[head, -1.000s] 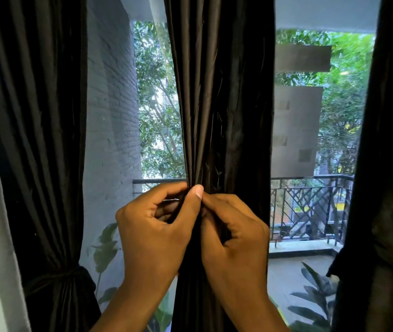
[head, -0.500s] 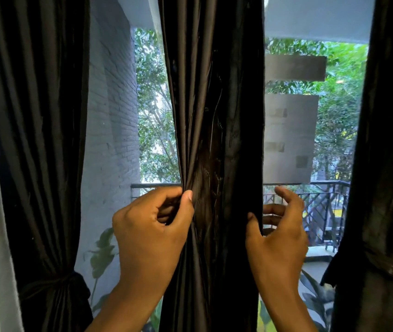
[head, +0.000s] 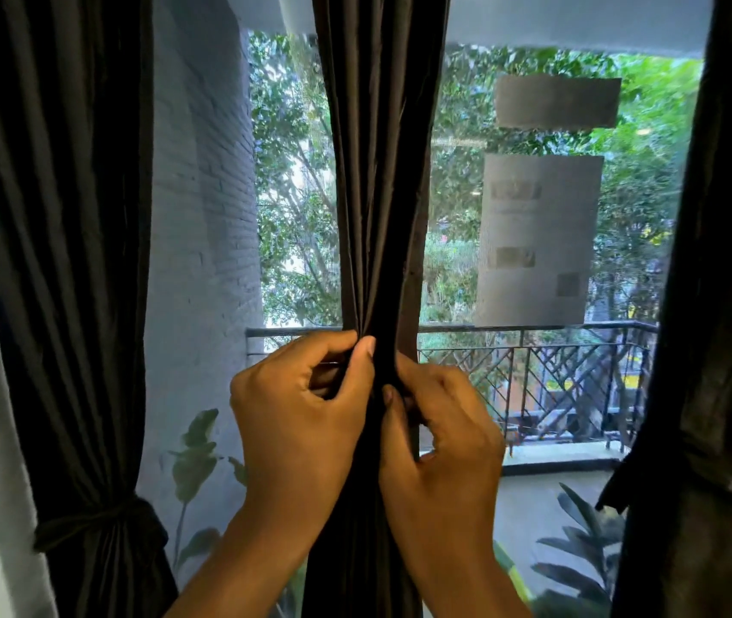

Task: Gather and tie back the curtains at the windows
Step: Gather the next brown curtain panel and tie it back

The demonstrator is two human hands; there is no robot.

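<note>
Head view, the only one. Middle curtain (head: 382, 171) hanging straight down the centre of the window (head: 533, 260), long axis vertical, folds drawn into a narrow bundle at railing (head: 578, 345) height. Left hand (head: 297, 421) touching the bundle's left edge, thumb and forefinger pinched on the folds, other fingers (head: 328, 350) curled in behind. Right hand (head: 440, 443) pressed to the bundle's right edge a little lower, fingers curled round the cloth, thumb against the front of it. Bundle thus squeezed between the two hands, directly ahead of both and running up and down through the grip; neither hand plainly nearer.

Left of the middle curtain, well apart: left curtain (head: 65, 260) already cinched low by a dark tie (head: 101, 524). Right of it, well apart: right curtain (head: 725, 305), apparently drawn in low down as well, tie not clearly seen.

No loose tie visible near the middle curtain. Probably gathering nearly done, binding not yet started; likely need to wrap across the vertical bundle at the pinch.
</note>
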